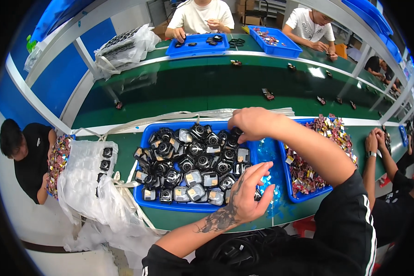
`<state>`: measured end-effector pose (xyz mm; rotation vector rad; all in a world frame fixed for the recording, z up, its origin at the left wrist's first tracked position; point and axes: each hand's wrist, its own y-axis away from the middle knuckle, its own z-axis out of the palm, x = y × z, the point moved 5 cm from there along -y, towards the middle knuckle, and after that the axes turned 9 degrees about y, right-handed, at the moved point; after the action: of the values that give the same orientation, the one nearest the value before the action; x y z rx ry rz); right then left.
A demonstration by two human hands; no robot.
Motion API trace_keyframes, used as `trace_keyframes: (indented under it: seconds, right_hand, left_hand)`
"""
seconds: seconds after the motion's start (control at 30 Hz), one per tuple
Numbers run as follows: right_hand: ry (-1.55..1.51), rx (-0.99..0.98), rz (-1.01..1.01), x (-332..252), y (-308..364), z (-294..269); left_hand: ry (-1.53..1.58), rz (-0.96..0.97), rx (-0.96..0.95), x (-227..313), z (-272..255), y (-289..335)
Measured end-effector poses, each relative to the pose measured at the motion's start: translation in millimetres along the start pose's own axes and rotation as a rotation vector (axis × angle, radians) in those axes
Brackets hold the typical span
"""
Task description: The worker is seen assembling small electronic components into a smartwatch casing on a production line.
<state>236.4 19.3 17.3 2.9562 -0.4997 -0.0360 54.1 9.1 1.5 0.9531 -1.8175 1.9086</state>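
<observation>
A blue tray (170,208) in front of me is heaped with black smartwatch cases (203,160), some showing round backs and others square faces under clear film. My right hand (255,123) reaches over the tray's far right corner, its fingers bent down and closed around a black smartwatch case (237,131) that they partly hide. Over the near right corner my left hand (251,192) hovers with thumb and fingers apart, palm turned to the right, holding nothing. Bits of blue film (272,202) litter the green table beside it.
At right, another blue tray (301,198) holds many small red and yellow parts (338,147). Plastic trays in clear wrap (87,184) lie at left. Beyond runs a green conveyor (179,87) carrying scattered small parts. Several people work around the line, two across from me.
</observation>
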Motion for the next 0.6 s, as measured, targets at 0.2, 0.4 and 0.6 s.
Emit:
trace_keyframes:
  seconds: [0.2,0.4,0.6]
  right_hand:
    - [-0.064,0.173,0.056,6,20,8]
    - [-0.522,0.594,0.071,-10,83,-39]
    - [-0.365,0.763,0.047,-61,156,-24]
  left_hand:
    - [0.073,-0.093,0.269,-9,-7,1]
    - [0.614,-0.671,0.465,-44,-28,-7]
    - [0.921,-0.860,0.269,-34,-1,-2]
